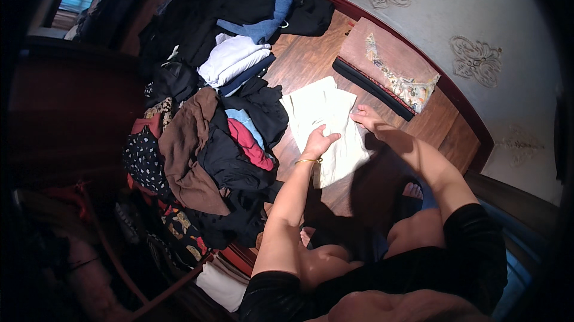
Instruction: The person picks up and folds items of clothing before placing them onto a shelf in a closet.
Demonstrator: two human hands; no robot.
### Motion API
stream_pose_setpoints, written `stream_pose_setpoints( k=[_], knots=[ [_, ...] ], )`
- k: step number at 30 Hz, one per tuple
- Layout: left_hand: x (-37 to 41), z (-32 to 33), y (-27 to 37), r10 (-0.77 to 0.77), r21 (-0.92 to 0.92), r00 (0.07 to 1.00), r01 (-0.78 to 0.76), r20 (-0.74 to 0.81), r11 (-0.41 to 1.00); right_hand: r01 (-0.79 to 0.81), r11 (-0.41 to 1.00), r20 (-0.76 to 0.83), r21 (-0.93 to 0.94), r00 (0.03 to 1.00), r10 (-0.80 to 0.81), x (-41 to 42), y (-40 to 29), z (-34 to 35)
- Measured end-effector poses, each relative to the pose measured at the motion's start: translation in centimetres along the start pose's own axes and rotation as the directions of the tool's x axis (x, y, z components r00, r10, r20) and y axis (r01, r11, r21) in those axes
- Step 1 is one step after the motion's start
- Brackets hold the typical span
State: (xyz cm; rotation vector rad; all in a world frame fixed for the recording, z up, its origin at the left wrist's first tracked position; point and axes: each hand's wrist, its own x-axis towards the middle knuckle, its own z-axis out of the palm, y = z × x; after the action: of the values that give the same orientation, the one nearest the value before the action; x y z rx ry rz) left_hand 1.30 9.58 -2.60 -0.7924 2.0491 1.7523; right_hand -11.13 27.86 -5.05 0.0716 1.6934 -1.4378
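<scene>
A cream-white cloth garment, partly folded, lies on the wood floor in front of me. My left hand rests on its middle, palm down, with thumb and fingers apart; a gold-coloured bangle circles that wrist. At the garment's right edge is my right hand, its fingertips at the cloth; whether they pinch it is not clear. Left of the garment lies a red-pink folded cloth on a loose heap of dark clothes. The cream garment's lower end reaches below my left wrist.
A stack of folded clothes, pink on top, stands by the wall at the upper right. Folded white clothes and a brown garment lie in the large heap at left. Black clothes and blue denim are piled farther back. My feet flank the floor nearby.
</scene>
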Motion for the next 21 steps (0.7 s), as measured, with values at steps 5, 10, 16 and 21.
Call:
stream_pose_setpoints(
  k=[5,10,16,21],
  knots=[
    [-0.5,-0.4,-0.2,0.072,-0.361,0.964,0.026,0.256,0.932,0.208,0.971,-0.045,0.119,0.978,-0.204,-1.4,-0.5,0.9],
    [-2.2,-1.2,0.4,0.149,-0.598,0.932,0.083,0.329,0.797,-0.101,0.935,0.361,0.340,0.932,-0.030,-5.6,-3.9,1.2],
    [-1.9,-2.2,1.0,0.346,-0.545,0.920,-0.198,0.183,0.815,0.114,0.928,0.471,0.355,0.835,-0.283,-6.3,-6.7,3.9],
    [-2.5,-5.7,1.7,0.129,-0.561,0.991,-0.093,0.025,0.822,0.222,0.969,0.261,0.109,0.934,-0.243,0.2,-6.0,6.9]
  ],
)
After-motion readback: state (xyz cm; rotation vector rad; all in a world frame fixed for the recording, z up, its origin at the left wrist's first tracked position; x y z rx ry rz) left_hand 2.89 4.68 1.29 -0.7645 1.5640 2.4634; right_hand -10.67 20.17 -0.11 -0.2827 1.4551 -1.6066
